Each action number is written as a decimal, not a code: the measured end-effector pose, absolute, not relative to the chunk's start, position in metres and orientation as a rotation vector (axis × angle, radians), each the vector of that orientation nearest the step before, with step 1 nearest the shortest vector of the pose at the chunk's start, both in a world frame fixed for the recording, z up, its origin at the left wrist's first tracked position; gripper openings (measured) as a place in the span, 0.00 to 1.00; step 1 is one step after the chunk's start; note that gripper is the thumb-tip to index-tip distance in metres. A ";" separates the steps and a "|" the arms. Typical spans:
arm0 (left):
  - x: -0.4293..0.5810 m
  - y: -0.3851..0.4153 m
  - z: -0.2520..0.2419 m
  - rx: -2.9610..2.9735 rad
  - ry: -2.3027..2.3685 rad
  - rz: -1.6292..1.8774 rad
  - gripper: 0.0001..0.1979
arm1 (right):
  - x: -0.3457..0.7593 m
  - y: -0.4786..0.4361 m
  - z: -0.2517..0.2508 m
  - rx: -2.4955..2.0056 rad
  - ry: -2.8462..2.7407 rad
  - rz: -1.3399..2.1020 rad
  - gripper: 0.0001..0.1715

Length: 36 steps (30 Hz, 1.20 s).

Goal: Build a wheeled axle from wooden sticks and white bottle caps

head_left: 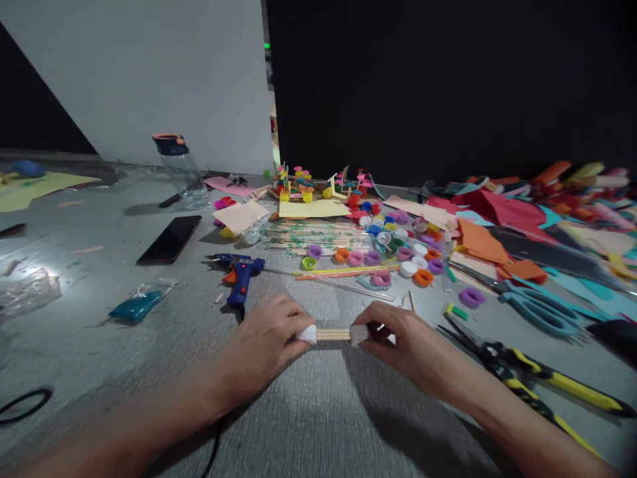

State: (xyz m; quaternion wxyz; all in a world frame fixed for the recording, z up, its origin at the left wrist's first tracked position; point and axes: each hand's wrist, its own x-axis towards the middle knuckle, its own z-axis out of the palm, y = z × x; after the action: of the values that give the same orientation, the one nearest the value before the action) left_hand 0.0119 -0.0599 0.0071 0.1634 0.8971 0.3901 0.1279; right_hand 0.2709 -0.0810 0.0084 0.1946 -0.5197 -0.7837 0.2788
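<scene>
My left hand point(279, 328) pinches a small white piece, seemingly a bottle cap point(308, 334), between thumb and fingers. A second whitish cap point(357, 336) is gripped the same way by my right hand point(395, 335). Between the two caps runs a short bundle of thin wooden sticks point(333, 334), lying level just over the grey table point(318, 411). The sticks' ends are hidden by the caps and fingers. A blue glue gun point(243, 275) lies beyond my left hand, its cord passing under that arm. Yellow-and-black pliers point(497, 362) lie right of my right hand.
Farther back are packed wooden sticks point(318, 232), colourful bottle caps point(355, 258) and small built models point(298, 186). A phone point(170, 239), a water bottle point(183, 172) and a teal packet point(139, 305) stand or lie left. Scissors point(542, 309) and coloured sheets point(480, 242) crowd the right.
</scene>
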 end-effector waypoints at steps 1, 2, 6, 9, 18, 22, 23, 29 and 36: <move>0.012 -0.060 0.007 2.564 1.110 0.361 0.05 | 0.271 -0.081 0.008 -1.453 -2.202 0.779 0.12; 0.012 -0.061 0.008 2.566 1.110 0.359 0.05 | 0.271 -0.082 0.009 -1.446 -2.207 0.779 0.12; 0.012 -0.062 0.007 2.558 1.113 0.377 0.06 | 0.271 -0.083 0.011 -1.434 -2.221 0.768 0.13; 0.012 -0.063 0.006 2.562 1.113 0.391 0.06 | 0.270 -0.083 0.012 -1.439 -2.220 0.764 0.13; 0.013 -0.066 0.007 2.588 1.091 0.372 0.08 | 0.270 -0.085 0.011 -1.448 -2.224 0.749 0.11; 0.013 -0.066 0.006 2.582 1.096 0.372 0.09 | 0.269 -0.084 0.011 -1.451 -2.223 0.742 0.12; 0.013 -0.066 0.006 2.574 1.096 0.369 0.09 | 0.268 -0.084 0.011 -1.453 -2.222 0.740 0.12; 0.014 -0.066 0.005 2.516 1.098 0.380 0.09 | 0.269 -0.087 0.012 -1.439 -2.236 0.741 0.12; 0.015 -0.069 0.007 2.497 1.102 0.344 0.09 | 0.268 -0.086 0.011 -1.426 -2.242 0.729 0.12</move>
State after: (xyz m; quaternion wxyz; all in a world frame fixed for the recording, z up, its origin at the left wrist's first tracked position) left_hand 0.0152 -0.0690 0.0070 0.1941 0.8904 0.3931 0.1225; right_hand 0.2684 -0.0865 0.0107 0.1918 -0.5079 -0.7986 0.2597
